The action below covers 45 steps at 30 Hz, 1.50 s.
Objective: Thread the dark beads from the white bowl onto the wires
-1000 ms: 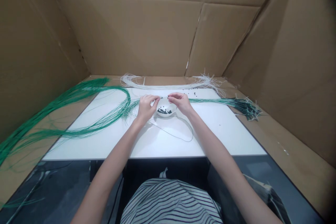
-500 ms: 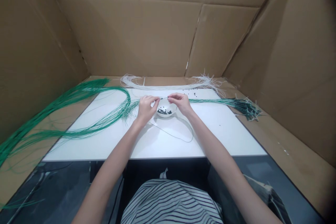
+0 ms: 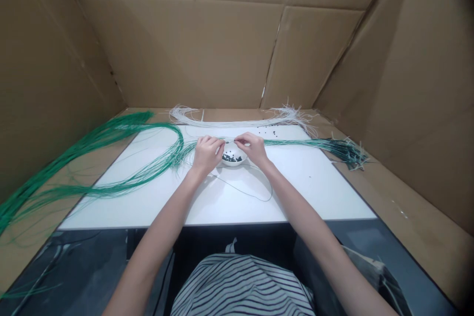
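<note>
Your left hand and right hand pinch a thin dark strand by the small round white bowl of tiny black beads; long green strands lie left.

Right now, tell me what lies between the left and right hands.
In the head view, a thin strand, and below it a white bowl holding small dark pieces.

Creased brown cardboard walls rise beyond the white tabletop's far edge and along its left and right sides, a narrow seam slanting down the back one. Flat cardboard borders the right edge. Below the near edge, the grey floor lies dim; the light above is soft.
</note>
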Each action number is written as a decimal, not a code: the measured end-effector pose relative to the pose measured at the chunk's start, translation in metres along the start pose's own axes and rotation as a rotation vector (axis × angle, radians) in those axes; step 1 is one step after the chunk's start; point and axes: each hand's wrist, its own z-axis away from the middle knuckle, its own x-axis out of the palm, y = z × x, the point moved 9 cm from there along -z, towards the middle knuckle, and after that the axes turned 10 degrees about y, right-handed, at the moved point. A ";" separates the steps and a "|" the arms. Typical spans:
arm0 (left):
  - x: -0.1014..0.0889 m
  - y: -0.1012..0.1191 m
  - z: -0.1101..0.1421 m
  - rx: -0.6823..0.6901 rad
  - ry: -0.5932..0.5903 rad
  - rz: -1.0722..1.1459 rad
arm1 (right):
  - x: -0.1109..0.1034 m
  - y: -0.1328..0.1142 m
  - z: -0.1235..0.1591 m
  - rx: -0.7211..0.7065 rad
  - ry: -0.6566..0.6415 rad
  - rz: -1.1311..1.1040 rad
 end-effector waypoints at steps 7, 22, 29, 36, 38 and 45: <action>-0.001 0.005 0.000 0.034 -0.002 -0.027 | 0.005 -0.013 0.005 -0.160 -0.042 0.129; 0.003 0.014 0.002 0.165 -0.050 -0.103 | 0.013 -0.006 0.004 -0.139 -0.112 0.130; 0.006 0.017 0.004 0.212 -0.075 -0.124 | 0.017 -0.004 0.009 -0.159 -0.150 0.241; 0.007 0.016 0.003 0.192 -0.090 -0.119 | 0.024 0.006 0.011 -0.061 -0.213 0.182; 0.007 0.016 0.003 0.181 -0.083 -0.104 | 0.025 0.008 0.011 -0.006 -0.222 0.132; 0.007 0.011 0.003 0.143 -0.072 -0.072 | 0.017 0.020 0.007 0.215 -0.125 -0.099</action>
